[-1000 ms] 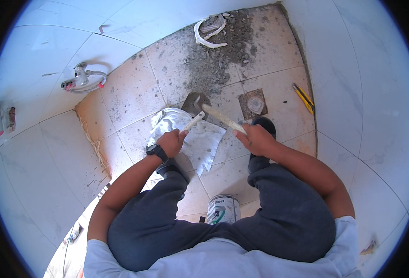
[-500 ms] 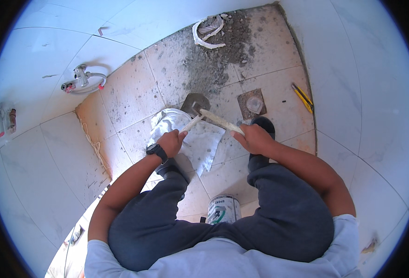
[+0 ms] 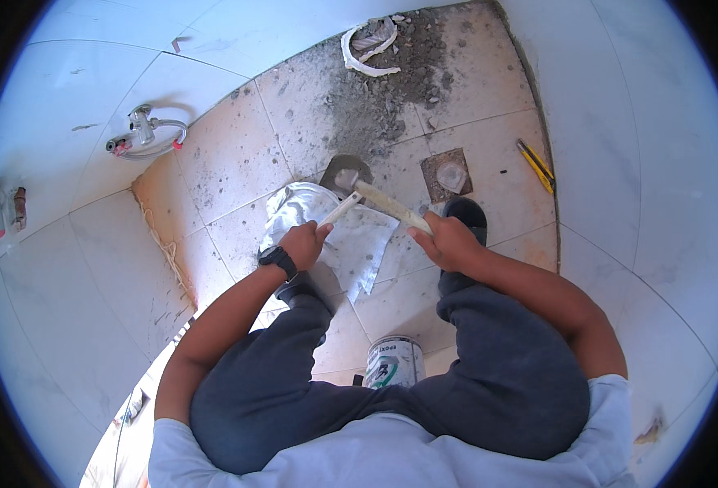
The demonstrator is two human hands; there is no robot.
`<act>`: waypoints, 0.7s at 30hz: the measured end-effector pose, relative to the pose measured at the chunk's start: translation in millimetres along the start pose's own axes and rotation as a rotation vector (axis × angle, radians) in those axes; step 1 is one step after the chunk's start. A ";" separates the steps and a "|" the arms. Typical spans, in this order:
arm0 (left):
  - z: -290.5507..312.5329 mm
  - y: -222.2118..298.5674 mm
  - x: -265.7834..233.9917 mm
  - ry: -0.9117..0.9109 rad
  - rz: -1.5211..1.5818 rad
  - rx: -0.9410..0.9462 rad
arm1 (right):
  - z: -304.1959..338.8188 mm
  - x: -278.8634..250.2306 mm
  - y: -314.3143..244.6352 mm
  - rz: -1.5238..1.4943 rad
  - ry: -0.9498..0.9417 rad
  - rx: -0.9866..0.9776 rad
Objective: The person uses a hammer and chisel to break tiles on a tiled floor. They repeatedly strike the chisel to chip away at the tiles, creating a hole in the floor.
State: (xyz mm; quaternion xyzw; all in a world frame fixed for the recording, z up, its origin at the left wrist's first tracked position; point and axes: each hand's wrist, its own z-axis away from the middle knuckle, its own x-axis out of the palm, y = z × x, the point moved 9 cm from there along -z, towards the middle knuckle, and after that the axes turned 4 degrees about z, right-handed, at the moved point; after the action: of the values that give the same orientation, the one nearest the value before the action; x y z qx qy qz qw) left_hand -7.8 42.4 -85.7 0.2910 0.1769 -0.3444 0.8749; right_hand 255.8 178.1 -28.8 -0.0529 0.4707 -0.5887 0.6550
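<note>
While the right hand (image 3: pixel 448 241) clamps the hammer (image 3: pixel 379 199) at its handle end, head-heavy and stiff, the left hand (image 3: pixel 303 242) pinches a thin, rigid chisel (image 3: pixel 338 211).

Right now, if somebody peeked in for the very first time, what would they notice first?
Probably the two hands in the middle: the right hand grips a hammer by its pale handle, and the left hand holds a thin pale tool slanting toward the hammer's head, over a crumpled white bag on the tiled floor. Beyond them lies a dark patch of rubble, and a paint can stands between the knees.
</note>
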 end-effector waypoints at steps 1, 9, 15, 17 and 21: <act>-0.5 0.7 -1.1 0.011 0.000 0.013 | 0.4 2.7 3.0 0.041 -0.037 0.019; -2.6 -3.7 6.4 -0.020 0.016 -0.004 | 2.0 -2.0 7.6 0.016 0.034 0.025; -4.9 -0.9 6.6 0.043 0.019 0.003 | -0.5 -3.5 3.9 0.088 0.048 -0.011; -8.4 0.9 6.5 0.055 0.035 -0.013 | -2.8 -4.9 4.6 0.040 0.032 0.012; -30.0 5.7 -16.8 0.093 0.059 -0.033 | -5.9 -17.2 3.6 -0.059 0.063 0.079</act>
State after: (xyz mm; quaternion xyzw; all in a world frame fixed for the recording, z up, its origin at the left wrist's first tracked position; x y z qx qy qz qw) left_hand -18.8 73.1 -98.0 0.2973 0.2146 -0.3016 0.8801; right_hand 256.7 196.2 -24.7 -0.0223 0.4657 -0.6273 0.6238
